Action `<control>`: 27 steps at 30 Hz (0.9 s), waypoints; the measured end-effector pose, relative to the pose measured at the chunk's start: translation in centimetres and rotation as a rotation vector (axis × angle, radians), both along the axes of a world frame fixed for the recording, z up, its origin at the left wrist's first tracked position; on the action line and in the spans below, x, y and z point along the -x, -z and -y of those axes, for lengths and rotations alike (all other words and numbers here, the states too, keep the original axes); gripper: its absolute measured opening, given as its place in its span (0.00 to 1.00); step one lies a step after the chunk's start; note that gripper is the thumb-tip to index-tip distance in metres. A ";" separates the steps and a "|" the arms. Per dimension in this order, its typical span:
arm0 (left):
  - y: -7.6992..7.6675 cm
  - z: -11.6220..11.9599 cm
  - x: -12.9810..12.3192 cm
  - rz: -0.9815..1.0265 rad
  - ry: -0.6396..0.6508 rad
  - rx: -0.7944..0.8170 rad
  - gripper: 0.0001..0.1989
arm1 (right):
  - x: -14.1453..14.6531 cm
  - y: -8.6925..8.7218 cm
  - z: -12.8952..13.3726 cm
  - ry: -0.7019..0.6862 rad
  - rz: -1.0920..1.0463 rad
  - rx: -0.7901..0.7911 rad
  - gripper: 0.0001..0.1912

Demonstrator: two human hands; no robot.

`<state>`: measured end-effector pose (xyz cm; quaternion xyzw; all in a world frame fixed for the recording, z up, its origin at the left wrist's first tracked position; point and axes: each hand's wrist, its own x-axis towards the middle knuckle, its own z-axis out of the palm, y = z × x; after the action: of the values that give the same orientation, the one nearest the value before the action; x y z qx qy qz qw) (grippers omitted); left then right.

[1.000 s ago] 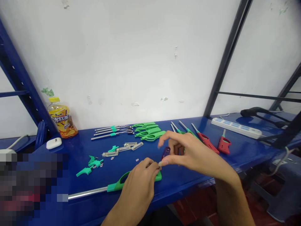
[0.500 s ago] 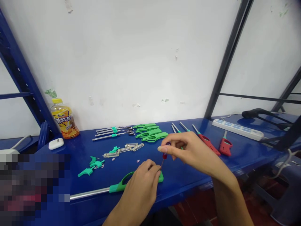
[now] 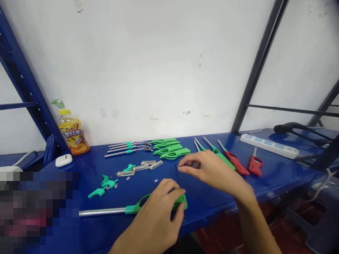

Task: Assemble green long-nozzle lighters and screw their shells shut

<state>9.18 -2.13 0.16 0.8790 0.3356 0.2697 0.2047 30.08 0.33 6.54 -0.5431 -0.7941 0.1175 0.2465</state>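
Observation:
A green lighter with a long metal tube [image 3: 103,212] lies near the front edge of the blue table [image 3: 196,201]. Over its green handle is my left hand [image 3: 164,206], fingers curved round it, thumb and fingertips on either side of the handle's right end. Above and to the right, my right hand [image 3: 209,169] is raised off the table with its fingers bent round a small screwdriver [image 3: 186,164], mostly hidden by the fingers; its thin shaft points down-left. Green handle shells [image 3: 174,153] lie behind my hands.
Metal tubes with wires [image 3: 122,153], clear tanks [image 3: 126,173] and teal triggers [image 3: 97,192] lie left of centre. Further left stand a drink bottle [image 3: 74,137] and a white case [image 3: 64,160]. Right are red lighters [image 3: 255,165] and a power strip [image 3: 270,145].
My right hand has lifted the screwdriver away from the green handle. My left hand's thumb and fingers have spread a little, and the lighter has shifted slightly right.

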 end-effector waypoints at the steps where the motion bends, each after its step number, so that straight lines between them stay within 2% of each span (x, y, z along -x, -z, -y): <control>1: -0.5 0.1 0.5 -0.029 0.024 0.005 0.13 | 0.1 0.1 0.0 -0.028 0.033 0.031 0.08; 3: -1.3 0.4 1.8 -0.128 0.053 0.048 0.13 | 0.2 0.5 0.1 -0.080 0.087 0.094 0.06; 5: -1.8 0.6 3.4 -0.249 -0.005 0.086 0.20 | 0.1 0.9 0.0 -0.130 0.148 0.146 0.07; 7: -2.0 0.6 5.0 -0.360 -0.074 0.137 0.31 | 0.1 1.3 -0.2 -0.172 0.200 0.191 0.09; 11: -1.8 0.1 6.8 -0.437 -0.122 0.105 0.36 | 0.2 1.8 -0.7 -0.220 0.223 0.228 0.12; 15: -1.4 -0.3 7.1 -0.428 -0.196 0.016 0.38 | 0.3 1.7 -0.7 -0.228 0.184 0.231 0.15; 20: -1.2 -0.3 6.8 -0.417 -0.174 0.030 0.36 | 0.6 1.0 0.2 -0.277 0.091 0.214 0.17; 27: -1.2 -1.1 5.6 -0.617 -0.194 -0.080 0.39 | 1.6 1.0 1.2 -0.372 0.094 0.331 0.23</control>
<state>3.60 -1.08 1.39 0.8907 0.4530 0.0217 0.0320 28.52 -0.84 5.55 -0.4252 -0.8608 0.2642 0.0911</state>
